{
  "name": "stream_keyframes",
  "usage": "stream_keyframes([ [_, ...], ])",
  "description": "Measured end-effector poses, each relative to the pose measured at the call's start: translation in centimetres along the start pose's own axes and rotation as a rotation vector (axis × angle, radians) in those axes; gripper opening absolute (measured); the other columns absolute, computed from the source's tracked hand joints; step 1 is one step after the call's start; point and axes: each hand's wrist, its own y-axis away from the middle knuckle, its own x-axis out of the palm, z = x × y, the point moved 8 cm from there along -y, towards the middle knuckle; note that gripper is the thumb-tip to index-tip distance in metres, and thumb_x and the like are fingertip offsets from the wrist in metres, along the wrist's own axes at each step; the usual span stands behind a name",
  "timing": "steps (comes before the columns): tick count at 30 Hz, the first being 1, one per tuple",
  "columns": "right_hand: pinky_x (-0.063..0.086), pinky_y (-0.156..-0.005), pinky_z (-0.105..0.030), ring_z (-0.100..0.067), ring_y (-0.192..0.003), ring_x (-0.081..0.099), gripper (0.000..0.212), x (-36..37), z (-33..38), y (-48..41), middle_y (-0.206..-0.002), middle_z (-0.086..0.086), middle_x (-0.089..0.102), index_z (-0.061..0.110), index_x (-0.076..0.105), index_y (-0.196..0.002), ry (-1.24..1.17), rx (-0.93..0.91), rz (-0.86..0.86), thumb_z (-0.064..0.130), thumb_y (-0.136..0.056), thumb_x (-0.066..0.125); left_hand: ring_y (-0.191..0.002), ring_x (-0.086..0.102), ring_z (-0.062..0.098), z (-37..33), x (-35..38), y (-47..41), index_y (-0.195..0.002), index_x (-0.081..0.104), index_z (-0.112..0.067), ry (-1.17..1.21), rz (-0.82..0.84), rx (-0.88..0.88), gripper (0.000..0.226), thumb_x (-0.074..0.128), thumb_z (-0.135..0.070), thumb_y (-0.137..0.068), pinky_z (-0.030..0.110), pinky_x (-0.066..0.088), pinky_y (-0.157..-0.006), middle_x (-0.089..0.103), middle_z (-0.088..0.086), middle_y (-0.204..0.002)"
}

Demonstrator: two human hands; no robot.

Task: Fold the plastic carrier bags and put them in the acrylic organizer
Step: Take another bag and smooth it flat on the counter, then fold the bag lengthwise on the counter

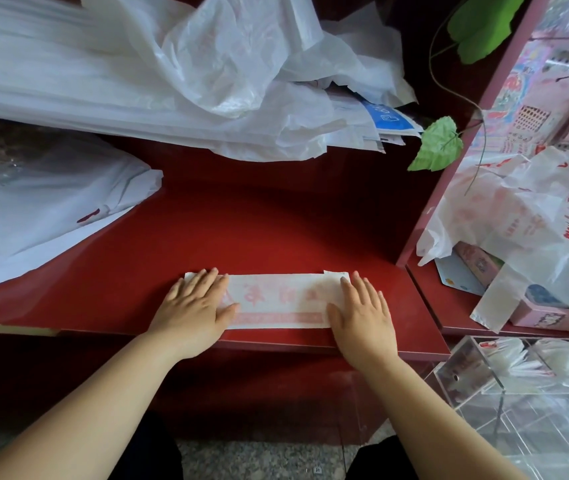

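Your left hand [195, 306] and right hand [362, 313] lay flat, fingers straight and slightly spread, pressing the ends of the folded carrier bag [276, 303], left of the acrylic organizer [535, 427]. Advised: smooth outward to expel air before the next fold.

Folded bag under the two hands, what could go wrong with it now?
1. The folded bag lies close to the front edge of the red table, so it might slide off.
2. The left hand and right hand press it flat; when they lift, the thin plastic may unfold.
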Motion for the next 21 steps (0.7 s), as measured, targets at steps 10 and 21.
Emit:
stream_keyframes([
  [10, -0.013, -0.111, -0.032, -0.009, -0.142, -0.005, 0.138, 1.4, 0.1, 1.1, -0.154, 0.015, 0.007, 0.027, 0.005, -0.147, 0.003, -0.211, 0.327, 0.096, -0.029, -0.012, -0.123, 0.034, 0.007, 1.8, -0.8, 5.2, -0.128, 0.041, -0.028, -0.036, -0.217, 0.336, 0.086, 0.071, -0.045, -0.049, 0.02, 0.016, -0.101, 0.055, 0.0, -0.13],
  [21, 0.051, -0.084, -0.03, -0.021, -0.09, 0.067, 0.038, -0.4, 9.0, 5.8, -0.1, -0.001, 0.07, 0.014, 0.065, -0.103, -0.218, -0.55, -0.326, 0.026, -0.068, 0.054, -0.072, 0.049, 0.011, -2.1, -3.6, 9.0, -0.076, 0.073, -0.015, 0.037, -0.716, 0.568, 0.037, 0.04, -0.01, -0.063, 0.024, 0.033, -0.065, 0.068, -0.006, -0.068],
])
